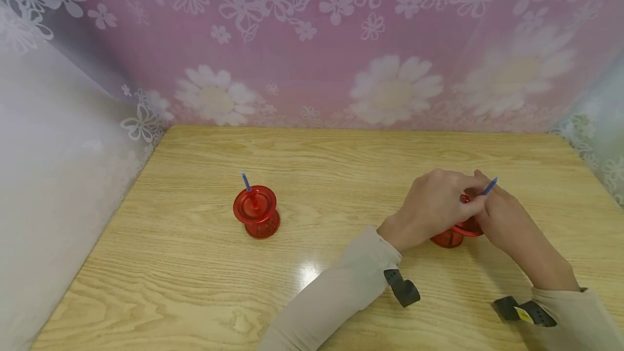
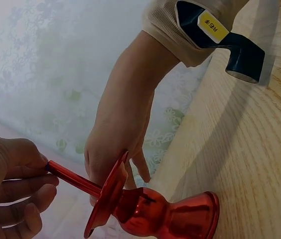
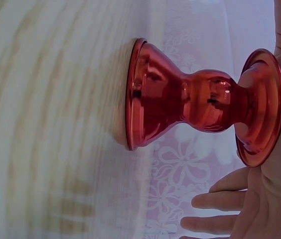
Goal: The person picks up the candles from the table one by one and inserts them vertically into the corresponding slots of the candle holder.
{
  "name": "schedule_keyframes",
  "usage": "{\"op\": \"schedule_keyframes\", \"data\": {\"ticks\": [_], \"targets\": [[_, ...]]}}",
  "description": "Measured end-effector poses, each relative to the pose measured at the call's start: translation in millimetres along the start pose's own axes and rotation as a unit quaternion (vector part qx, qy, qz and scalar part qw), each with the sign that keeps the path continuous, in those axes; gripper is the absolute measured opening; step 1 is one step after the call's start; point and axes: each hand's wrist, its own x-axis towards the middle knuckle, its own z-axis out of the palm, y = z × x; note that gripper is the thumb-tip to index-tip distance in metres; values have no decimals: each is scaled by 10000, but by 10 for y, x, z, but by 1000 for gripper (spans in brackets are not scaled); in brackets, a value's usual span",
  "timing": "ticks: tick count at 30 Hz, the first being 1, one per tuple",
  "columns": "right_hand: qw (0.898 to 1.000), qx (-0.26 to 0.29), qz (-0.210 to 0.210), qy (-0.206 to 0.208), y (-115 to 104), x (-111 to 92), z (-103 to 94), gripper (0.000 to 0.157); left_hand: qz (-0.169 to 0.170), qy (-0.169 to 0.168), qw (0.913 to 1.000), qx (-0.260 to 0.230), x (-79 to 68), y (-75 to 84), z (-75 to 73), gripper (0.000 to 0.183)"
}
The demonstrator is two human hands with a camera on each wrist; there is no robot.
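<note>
Two red shiny candle holders stand on the table. At the right one point(image 1: 447, 239), my left hand point(image 1: 431, 205) pinches a thin blue stick point(image 1: 491, 186) between thumb and fingertips, at the top of the red stem point(image 2: 73, 177) that rises from the dish. My right hand point(image 1: 509, 221) is on the holder's far right side, its fingers point(image 3: 220, 200) straight and its palm close by the dish rim point(image 3: 275, 94). The holder's base point(image 3: 136, 94) is upright on the table. Both hands partly hide this holder in the head view.
The other red candle holder point(image 1: 262, 227) stands upright on the left of the wooden table point(image 1: 170, 275), with a blue stick point(image 1: 246, 182) on its stem. A flowered pink curtain point(image 1: 302, 69) borders the table's back. Dark camera mounts point(image 1: 402, 288) sit on both wrists.
</note>
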Motion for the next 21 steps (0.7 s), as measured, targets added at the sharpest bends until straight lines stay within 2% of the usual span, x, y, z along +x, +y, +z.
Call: {"op": "schedule_keyframes", "data": {"ticks": [3,5,8,10,13,17,21], "targets": [[9999,-129,4,25,0,-4,-2,31,7,-21,10000,-36,-3,-5,13,18],[9991,-364,-172,134,2,-8,5,29,0,-39,10000,-33,-6,-5,21,16],[9977,-587,-294,178,-9,-16,7,35,-1,-62,10000,-47,-16,-6,34,16],[9976,-601,-303,167,-16,-11,10,34,2,-65,10000,-49,-23,-8,39,15],[9984,-529,-174,81,-25,-7,-1,42,16,-57,10000,-80,-27,-11,42,16],[9974,-708,-118,37,-29,-9,-28,61,42,-50,9999,-99,-15,-9,32,17],[9964,-850,-3,-31,-39,3,-64,65,71,-33,9999,-89,4,-15,15,16]]}}
